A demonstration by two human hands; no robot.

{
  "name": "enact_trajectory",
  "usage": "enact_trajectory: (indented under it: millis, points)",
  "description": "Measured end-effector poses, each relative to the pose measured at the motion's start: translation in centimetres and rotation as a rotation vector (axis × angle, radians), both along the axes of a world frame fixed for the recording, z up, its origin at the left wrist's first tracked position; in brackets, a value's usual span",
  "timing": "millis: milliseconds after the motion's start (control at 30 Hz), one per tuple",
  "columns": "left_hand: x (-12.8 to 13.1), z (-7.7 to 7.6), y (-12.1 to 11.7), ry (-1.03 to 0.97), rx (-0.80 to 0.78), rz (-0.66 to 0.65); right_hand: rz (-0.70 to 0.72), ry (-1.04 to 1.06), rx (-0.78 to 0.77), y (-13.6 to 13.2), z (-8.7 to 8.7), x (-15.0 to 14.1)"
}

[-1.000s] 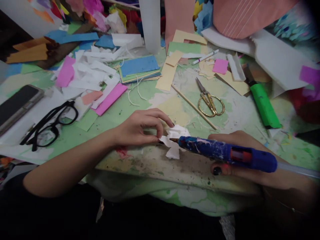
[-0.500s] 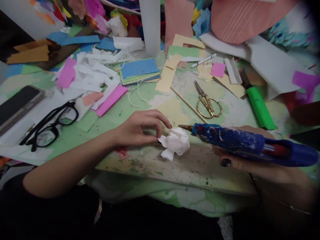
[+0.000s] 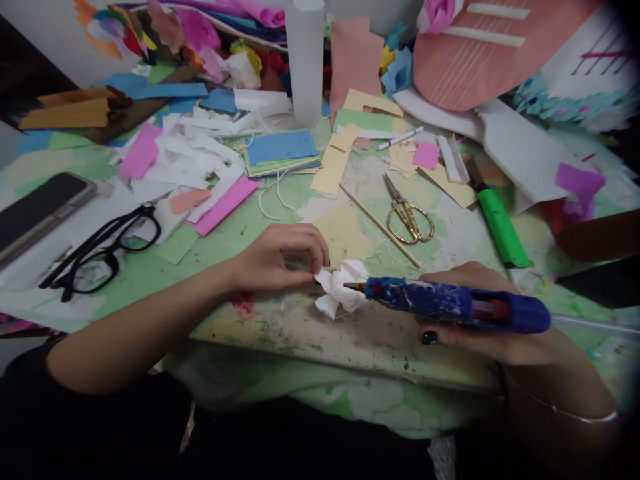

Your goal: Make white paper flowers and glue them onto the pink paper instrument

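Between thumb and fingers my left hand (image 3: 287, 257) pinches the left edge of a white paper flower (image 3: 333, 300), just above the table's front edge. In my right hand (image 3: 465, 333) is a blue hot glue gun (image 3: 430, 303), its body streaked with dried glue. The gun points left, and its metal nozzle lies over the flower's petals; whether it touches them I cannot tell. A clear glue stick (image 3: 595, 323) sticks out of the gun's back end.
Gold-handled scissors (image 3: 411, 223) and a thin wooden stick (image 3: 380, 227) lie beyond the hands. Farther right is a green-handled knife (image 3: 503, 227). Black glasses (image 3: 107, 257), a phone (image 3: 45, 210) and paper scraps (image 3: 185, 153) cover the left. A white cylinder (image 3: 306, 67) stands at the back.
My right hand has brought the glue gun left and slightly down, so its nozzle now overlaps the flower. My left hand keeps its pinch on the flower. The view has tilted up a little.
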State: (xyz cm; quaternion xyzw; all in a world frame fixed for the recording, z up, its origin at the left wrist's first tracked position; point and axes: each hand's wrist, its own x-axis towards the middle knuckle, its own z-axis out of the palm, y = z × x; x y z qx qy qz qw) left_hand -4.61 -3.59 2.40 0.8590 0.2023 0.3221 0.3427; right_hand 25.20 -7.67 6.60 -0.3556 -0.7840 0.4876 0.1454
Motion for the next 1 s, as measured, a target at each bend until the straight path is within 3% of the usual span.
enact_trajectory:
  millis: [467, 1000]
  points:
    - [0.02, 0.23, -0.29, -0.057, -0.099, -0.04, -0.031, -0.084, -0.002, -0.26, -0.2, 0.13]
    - [-0.23, 0.02, -0.48, -0.051, -0.205, 0.024, -0.009, -0.032, -0.011, -0.24, -0.06, 0.37]
